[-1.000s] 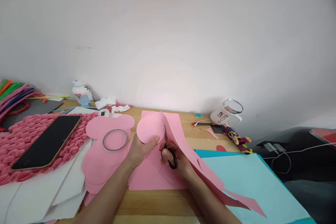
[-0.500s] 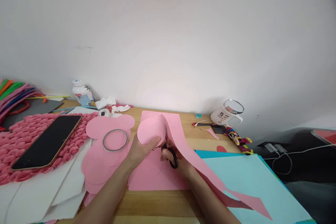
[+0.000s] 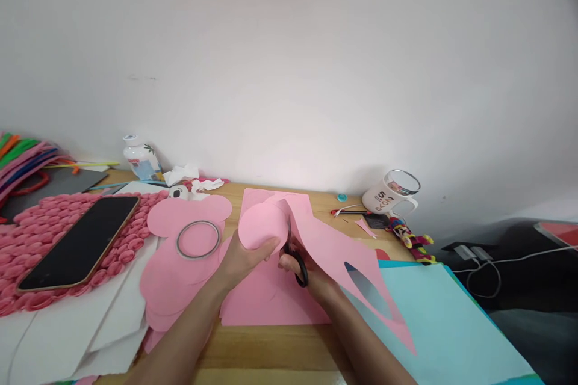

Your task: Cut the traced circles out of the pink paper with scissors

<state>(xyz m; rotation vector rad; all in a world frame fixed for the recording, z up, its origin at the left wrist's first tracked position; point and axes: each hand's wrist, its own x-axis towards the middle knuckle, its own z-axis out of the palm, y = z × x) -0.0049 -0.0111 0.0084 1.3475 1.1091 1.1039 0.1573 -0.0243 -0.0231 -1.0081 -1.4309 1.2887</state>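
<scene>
My left hand [image 3: 244, 258] pinches a round pink paper piece [image 3: 262, 224] that curls up from a pink paper sheet [image 3: 266, 298] lying on the wooden table [image 3: 271, 349]. My right hand [image 3: 300, 267] grips black-handled scissors [image 3: 295, 258], their blades pointing up along the edge of the round piece. A cut-away pink strip [image 3: 343, 252] with a leaf-shaped hole hangs over my right forearm toward a light blue sheet [image 3: 433, 319].
Pink cut circles [image 3: 180, 252] with a tape ring [image 3: 197, 239] lie to the left. A phone [image 3: 81, 240] rests on a pink knitted mat [image 3: 27, 240]. White sheets [image 3: 67, 331], a bottle [image 3: 139, 159], a mug [image 3: 391, 192] and cables [image 3: 483, 267] are around.
The scissors have advanced slightly around the round piece. The loose pink strip has swung up and turned over my right arm, showing a leaf-shaped hole.
</scene>
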